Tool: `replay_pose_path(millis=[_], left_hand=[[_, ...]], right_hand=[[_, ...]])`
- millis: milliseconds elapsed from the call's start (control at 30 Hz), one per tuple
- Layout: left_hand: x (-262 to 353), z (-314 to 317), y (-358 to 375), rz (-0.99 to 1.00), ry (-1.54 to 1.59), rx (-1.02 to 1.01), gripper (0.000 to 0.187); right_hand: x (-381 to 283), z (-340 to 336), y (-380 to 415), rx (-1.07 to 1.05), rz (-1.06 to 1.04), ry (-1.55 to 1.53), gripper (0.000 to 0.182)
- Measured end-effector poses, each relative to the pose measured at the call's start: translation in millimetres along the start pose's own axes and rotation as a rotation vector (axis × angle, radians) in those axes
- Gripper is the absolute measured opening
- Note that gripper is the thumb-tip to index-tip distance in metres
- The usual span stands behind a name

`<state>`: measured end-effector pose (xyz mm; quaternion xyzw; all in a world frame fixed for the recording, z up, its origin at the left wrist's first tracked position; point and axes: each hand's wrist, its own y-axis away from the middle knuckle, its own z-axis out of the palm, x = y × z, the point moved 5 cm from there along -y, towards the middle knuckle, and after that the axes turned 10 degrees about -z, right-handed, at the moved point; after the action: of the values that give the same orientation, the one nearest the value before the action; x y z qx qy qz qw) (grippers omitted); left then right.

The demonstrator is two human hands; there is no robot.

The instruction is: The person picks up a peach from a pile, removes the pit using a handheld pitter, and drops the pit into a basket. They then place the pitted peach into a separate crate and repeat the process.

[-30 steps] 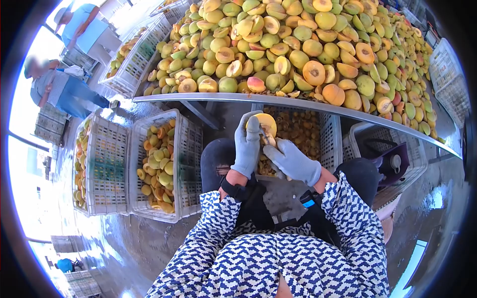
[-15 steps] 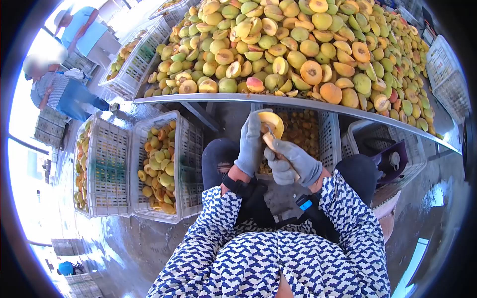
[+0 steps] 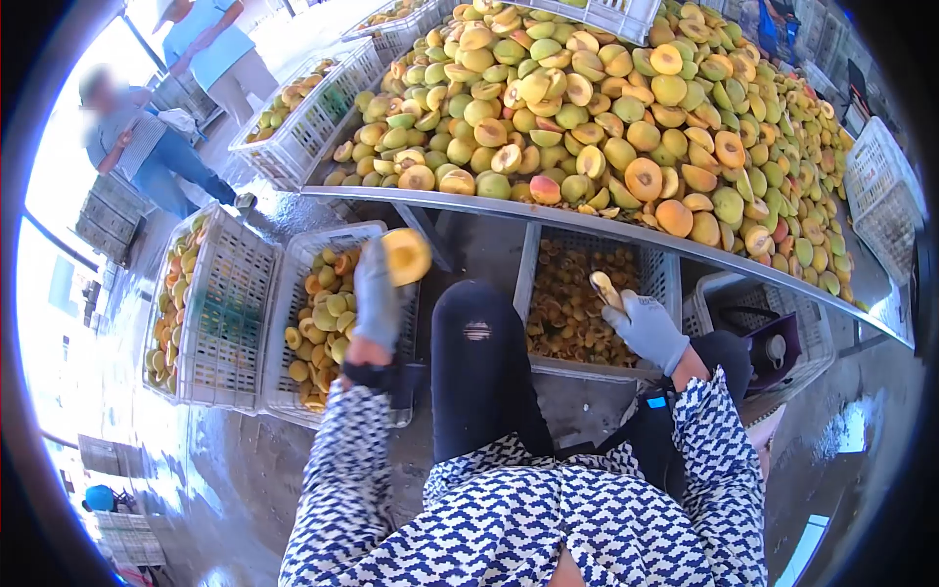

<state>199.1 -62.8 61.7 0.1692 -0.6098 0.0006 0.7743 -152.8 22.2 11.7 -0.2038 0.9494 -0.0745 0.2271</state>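
My left hand, gloved in grey and blurred by motion, grips a yellow peach half with its hollowed cut face showing. It is above the white crate of peach halves beside my knee. My right hand, also gloved, is closed around a wooden-handled pitting tool; whether anything sits on its tip is too small to tell. Below that tool stands a crate of brownish peach pits, partly under the metal table edge.
A big heap of halved peaches covers the metal-edged table. Another full crate stands at the left. At the right are a white crate and a purple container. Two people stand at the upper left.
My hands have moved apart. The left has carried the peach half leftward to above the crate of halves; the right has moved right with the tool, over the pits.
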Motion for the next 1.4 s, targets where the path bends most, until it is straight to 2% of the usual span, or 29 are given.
replay_pose_path(millis=[33, 67, 100, 133, 200, 233, 300, 367, 400, 433, 467, 500, 533, 633, 667, 700, 733, 800, 867, 933, 967, 1000, 1033, 1067, 1133, 1167, 1200, 1267, 1400], left_hand=[[-2.5, -21.8, -12.1, 0.597, -0.604, 0.125, 0.041], [5.6, -84.9, -33.9, 0.377, -0.693, 0.148, 0.058], [12.6, -111.7, -39.6, 0.525, -1.160, 0.339, 0.071], [27.9, -112.4, -26.3, 0.386, -1.371, 0.490, 0.072], [49.6, -94.0, -31.1, 0.696, -1.392, 0.506, 0.065], [56.4, -81.4, -38.4, 0.689, -1.397, 0.510, 0.065], [65.7, -31.7, -67.1, 0.581, -1.060, 0.116, 0.057], [59.6, 19.7, -95.9, 0.337, -0.902, 0.021, 0.048], [63.0, 52.6, -101.7, 0.441, -0.985, 0.019, 0.048], [61.1, 78.3, -116.2, 0.501, -1.103, -0.058, 0.046], [61.2, 105.4, -123.5, 0.564, -1.205, -0.100, 0.044], [54.0, 127.8, -141.3, 0.420, -1.175, -0.193, 0.039], [49.1, 149.7, -151.2, 0.436, -1.240, -0.206, 0.039], [21.0, 202.1, -166.1, 0.688, -1.514, -0.514, 0.051], [10.0, 213.9, -165.8, 0.721, -1.579, -0.630, 0.056], [2.5, 220.2, -170.7, 0.640, -1.700, -0.647, 0.058], [2.3, 226.6, -164.9, 0.630, -1.705, -0.669, 0.058], [8.7, 232.2, -158.2, 0.648, -1.915, -0.471, 0.060], [8.0, 231.2, -155.0, 0.691, -1.943, -0.420, 0.056], [17.5, 223.2, -148.6, 0.769, -1.762, -0.261, 0.051], [26.9, 216.7, -140.3, 0.814, -1.608, -0.234, 0.044], [27.8, 211.9, -132.7, 0.817, -1.607, -0.233, 0.044], [32.5, 203.3, -123.3, 0.533, -1.112, -0.378, 0.039], [36.3, 194.6, -107.1, 0.249, -0.609, -0.482, 0.035], [29.8, 185.6, -55.6, 0.046, -0.270, -0.579, 0.035], [16.4, 178.0, -34.1, -0.090, -0.203, -0.526, 0.034], [-1.2, 171.9, -15.1, -0.231, -0.135, -0.472, 0.033], [-38.1, 167.2, 6.8, -0.208, -0.091, -0.483, 0.032], [-87.4, 165.9, 28.9, -0.297, 0.068, -0.552, 0.040]], right_hand=[[-6.5, -5.1, -5.2, -0.118, 0.185, -0.089, 0.025], [-1.3, 1.9, -1.1, -0.111, 0.184, -0.096, 0.025], [7.4, 22.5, 11.9, -0.328, 0.167, 0.172, 0.021], [13.2, 39.4, 21.3, -0.542, 0.144, 0.443, 0.019], [13.4, 40.0, 17.3, -0.471, 0.194, 0.434, 0.019], [15.3, 38.4, 17.7, -0.415, 0.242, 0.437, 0.021], [11.4, 53.6, 27.1, -0.537, 0.150, 0.440, 0.022], [24.0, 101.1, 70.6, -0.680, -0.041, 0.395, 0.022], [48.9, 132.6, 89.5, -0.694, -0.142, 0.354, 0.022], [42.0, 119.0, 72.8, -0.684, -0.141, 0.354, 0.022], [25.3, 84.6, 49.1, -0.607, 0.039, 0.303, 0.022], [23.0, 63.5, 35.3, -0.530, 0.214, 0.248, 0.022], [28.0, 65.1, 35.5, -0.534, 0.207, 0.240, 0.022], [24.7, 71.0, 41.7, -0.613, 0.120, 0.266, 0.022], [17.6, 57.7, 32.0, -0.475, 0.147, 0.168, 0.023], [12.6, 46.1, 25.0, -0.342, 0.175, 0.071, 0.025], [11.9, 43.9, 23.7, -0.348, 0.191, 0.058, 0.025], [8.6, 28.6, 18.2, -0.129, 0.185, -0.011, 0.026], [3.4, 22.6, 15.9, -0.157, 0.174, 0.023, 0.026], [-0.2, 13.1, 14.7, 0.006, 0.194, -0.083, 0.022], [-2.8, 9.2, 13.8, 0.009, 0.191, -0.080, 0.022], [-5.0, -1.6, 12.3, 0.146, 0.186, -0.186, 0.020], [-7.4, -11.2, 10.8, 0.283, 0.179, -0.295, 0.019], [-11.7, -13.9, 7.8, 0.282, 0.174, -0.297, 0.019], [-17.2, -22.7, 3.3, 0.397, 0.195, -0.424, 0.019], [-23.6, -29.8, -2.0, 0.431, 0.088, -0.393, 0.022], [-25.4, -32.8, -7.5, 0.425, 0.101, -0.387, 0.022], [-43.7, -43.0, -16.7, 0.509, -0.137, -0.238, 0.021], [-39.1, -16.2, -22.0, 0.424, 0.080, -0.445, 0.020]])
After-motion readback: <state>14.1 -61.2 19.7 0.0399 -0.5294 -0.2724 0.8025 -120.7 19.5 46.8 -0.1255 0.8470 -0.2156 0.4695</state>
